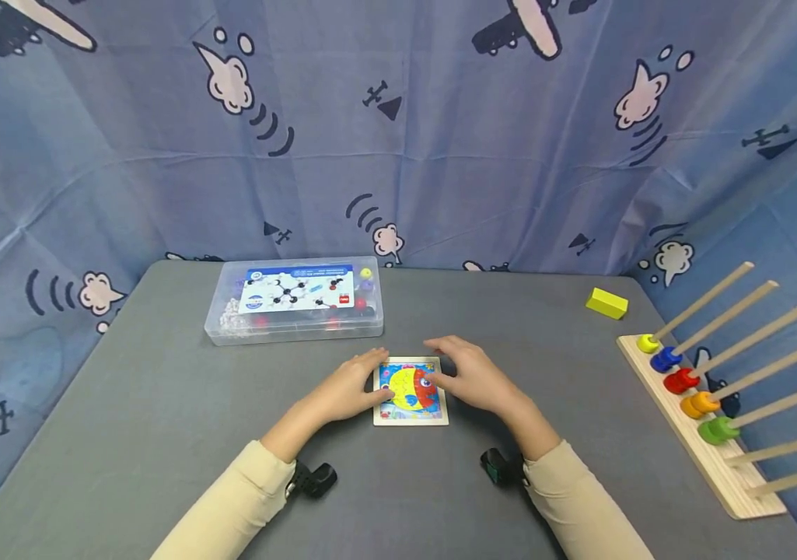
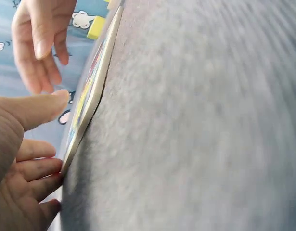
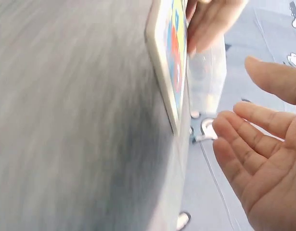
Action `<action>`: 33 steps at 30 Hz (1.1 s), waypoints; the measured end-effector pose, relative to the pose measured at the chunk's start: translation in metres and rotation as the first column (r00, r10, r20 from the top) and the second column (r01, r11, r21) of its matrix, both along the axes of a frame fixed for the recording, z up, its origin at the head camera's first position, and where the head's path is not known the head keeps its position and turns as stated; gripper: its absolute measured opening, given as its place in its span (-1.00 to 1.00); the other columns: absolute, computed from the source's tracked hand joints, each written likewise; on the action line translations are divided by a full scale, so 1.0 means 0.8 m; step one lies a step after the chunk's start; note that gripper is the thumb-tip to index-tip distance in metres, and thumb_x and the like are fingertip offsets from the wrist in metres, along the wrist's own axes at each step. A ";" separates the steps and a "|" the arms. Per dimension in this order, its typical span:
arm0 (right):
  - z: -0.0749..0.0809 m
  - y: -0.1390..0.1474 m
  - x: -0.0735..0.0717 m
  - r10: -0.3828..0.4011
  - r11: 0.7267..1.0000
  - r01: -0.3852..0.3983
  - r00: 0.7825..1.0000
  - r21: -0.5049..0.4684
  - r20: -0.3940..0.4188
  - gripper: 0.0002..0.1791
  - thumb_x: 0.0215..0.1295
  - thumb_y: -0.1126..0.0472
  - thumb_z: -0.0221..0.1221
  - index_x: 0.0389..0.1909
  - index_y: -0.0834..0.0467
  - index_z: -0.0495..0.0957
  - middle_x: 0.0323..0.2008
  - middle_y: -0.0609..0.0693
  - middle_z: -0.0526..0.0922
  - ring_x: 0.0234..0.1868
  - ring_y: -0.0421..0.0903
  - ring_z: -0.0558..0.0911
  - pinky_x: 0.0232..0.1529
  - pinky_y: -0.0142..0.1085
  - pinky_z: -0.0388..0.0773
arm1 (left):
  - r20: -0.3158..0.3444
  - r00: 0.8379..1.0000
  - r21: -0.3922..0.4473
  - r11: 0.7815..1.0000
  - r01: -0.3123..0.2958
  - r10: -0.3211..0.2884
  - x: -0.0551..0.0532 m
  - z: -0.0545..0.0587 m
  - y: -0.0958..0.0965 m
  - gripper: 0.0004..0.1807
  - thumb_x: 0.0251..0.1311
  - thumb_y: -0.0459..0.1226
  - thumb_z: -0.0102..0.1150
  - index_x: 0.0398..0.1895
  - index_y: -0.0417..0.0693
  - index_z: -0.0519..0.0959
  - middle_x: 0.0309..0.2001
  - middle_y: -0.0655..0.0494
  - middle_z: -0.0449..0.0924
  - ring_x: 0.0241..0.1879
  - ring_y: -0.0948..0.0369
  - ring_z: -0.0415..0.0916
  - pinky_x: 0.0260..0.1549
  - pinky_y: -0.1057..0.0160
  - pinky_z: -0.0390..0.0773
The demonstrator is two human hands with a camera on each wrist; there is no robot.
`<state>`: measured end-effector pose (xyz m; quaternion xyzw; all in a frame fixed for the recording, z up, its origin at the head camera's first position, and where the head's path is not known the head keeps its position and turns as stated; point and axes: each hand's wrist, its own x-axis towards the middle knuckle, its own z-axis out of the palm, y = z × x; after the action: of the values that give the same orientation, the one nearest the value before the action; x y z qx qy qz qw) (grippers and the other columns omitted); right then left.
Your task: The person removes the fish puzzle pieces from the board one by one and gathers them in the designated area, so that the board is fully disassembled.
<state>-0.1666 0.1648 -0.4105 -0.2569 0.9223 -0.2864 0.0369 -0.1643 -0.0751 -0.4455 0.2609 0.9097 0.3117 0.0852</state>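
A small wooden-framed picture puzzle (image 1: 408, 391) with a yellow and red fish lies flat on the grey table. At its left edge is my left hand (image 1: 349, 386), fingers extended; the left wrist view shows its fingertips (image 2: 52, 166) by the frame's edge, the thumb held above. On the other side my right hand (image 1: 477, 375) hovers by the puzzle's upper right corner, its fingers loosely spread. In the right wrist view the right fingers (image 3: 253, 130) stand apart from the puzzle (image 3: 171, 57). Neither hand grips anything.
Behind the puzzle stands a clear plastic box (image 1: 293, 330) with a molecule label and small parts. A yellow block (image 1: 606, 303) lies at the back right. Along the right edge sits a wooden peg board (image 1: 755, 498) with coloured rings. A patterned curtain (image 1: 440, 179) hangs behind.
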 end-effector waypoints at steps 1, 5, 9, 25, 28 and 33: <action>-0.001 -0.006 -0.003 0.018 1.000 -0.018 1.000 -0.013 0.025 -0.46 0.20 0.15 0.27 0.17 0.30 0.44 0.05 0.17 0.56 0.03 0.09 0.57 0.04 -0.02 0.55 | 0.011 1.000 0.011 1.000 -0.002 0.002 -0.002 -0.002 0.000 -0.28 0.20 -0.08 0.21 0.34 -0.29 0.28 0.37 -0.16 0.25 0.41 -0.03 0.13 0.38 -0.08 0.12; -0.006 -0.028 -0.016 0.065 0.998 -0.062 0.991 -0.033 0.118 -0.52 0.20 0.17 0.27 0.11 0.28 0.50 -0.02 0.14 0.59 -0.03 0.03 0.58 0.02 -0.09 0.58 | 0.017 1.000 0.070 0.997 -0.013 0.011 -0.006 -0.008 -0.002 -0.28 0.16 -0.10 0.26 0.31 -0.31 0.32 0.35 -0.16 0.28 0.40 -0.05 0.14 0.36 -0.12 0.14; -0.011 -0.045 -0.026 0.083 0.997 -0.083 0.981 -0.008 0.174 -0.57 0.18 0.19 0.28 0.06 0.25 0.54 -0.06 0.09 0.60 -0.08 -0.04 0.58 -0.01 -0.17 0.58 | 0.007 1.000 0.105 0.994 -0.013 0.012 -0.008 -0.013 -0.007 -0.29 0.13 -0.11 0.29 0.29 -0.30 0.35 0.35 -0.12 0.30 0.40 -0.03 0.15 0.33 -0.11 0.21; -0.017 -0.066 -0.037 0.090 0.988 -0.111 0.979 0.107 0.184 -0.71 0.12 0.27 0.32 -0.12 0.19 0.55 -0.21 0.01 0.50 -0.19 -0.11 0.48 -0.08 -0.25 0.50 | -0.023 1.000 0.143 0.990 0.010 -0.007 -0.011 -0.021 -0.006 -0.29 0.11 -0.12 0.31 0.29 -0.26 0.36 0.34 -0.12 0.32 0.39 -0.02 0.18 0.33 -0.09 0.21; -0.016 -0.068 -0.036 0.068 0.991 -0.089 0.980 0.104 0.189 -0.71 0.11 0.29 0.32 -0.14 0.20 0.54 -0.24 0.03 0.49 -0.20 -0.09 0.48 -0.08 -0.23 0.50 | -0.031 0.999 0.144 0.990 0.011 -0.007 -0.012 -0.020 -0.005 -0.30 0.11 -0.13 0.32 0.29 -0.27 0.37 0.33 -0.13 0.33 0.38 -0.03 0.19 0.33 -0.09 0.22; -0.017 -0.071 -0.036 0.021 0.994 -0.044 0.972 0.097 0.234 -0.71 0.09 0.31 0.34 -0.17 0.18 0.52 -0.26 0.02 0.46 -0.22 -0.10 0.44 -0.10 -0.25 0.47 | -0.014 1.000 0.140 0.990 -0.001 0.003 -0.011 -0.020 -0.005 -0.30 0.11 -0.13 0.32 0.29 -0.24 0.37 0.34 -0.13 0.32 0.39 -0.02 0.18 0.33 -0.11 0.20</action>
<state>-0.1958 0.1080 -0.4238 -0.2344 0.9207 -0.2667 0.1621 -0.1734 -0.0793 -0.4618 0.2675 0.8865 0.3728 0.0598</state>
